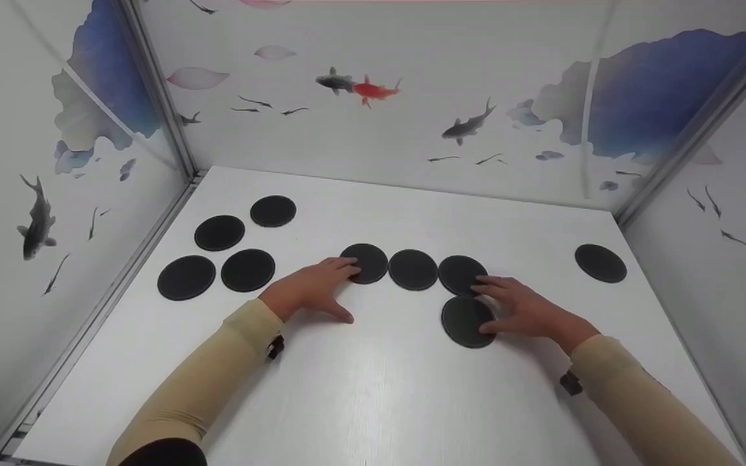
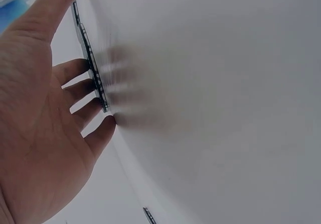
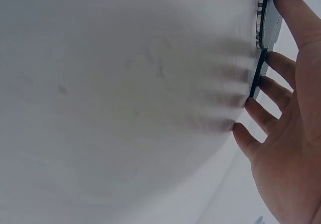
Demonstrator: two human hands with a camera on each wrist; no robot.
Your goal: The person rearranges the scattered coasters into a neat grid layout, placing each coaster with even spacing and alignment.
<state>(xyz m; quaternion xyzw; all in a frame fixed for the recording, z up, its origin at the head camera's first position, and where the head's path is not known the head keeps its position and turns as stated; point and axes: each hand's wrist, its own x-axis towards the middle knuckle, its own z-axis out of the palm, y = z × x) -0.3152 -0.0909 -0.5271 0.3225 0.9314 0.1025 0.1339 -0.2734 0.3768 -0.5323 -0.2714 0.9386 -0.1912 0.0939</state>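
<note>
Three round black coasters lie in a row mid-table: a left one, a middle one and a right one. Below the right one lies a fourth coaster, close against it. My left hand rests its fingertips on the left coaster's edge, thumb spread onto the bare table. My right hand touches the right coaster with its fingers and the lower coaster with its thumb. In the left wrist view, the fingers are spread along the coaster's thin edge. The right fingers are likewise spread.
At the left lie several more black coasters, among them a near one and a far one. A single coaster lies near the right edge. White panels with fish pictures enclose the white table on three sides.
</note>
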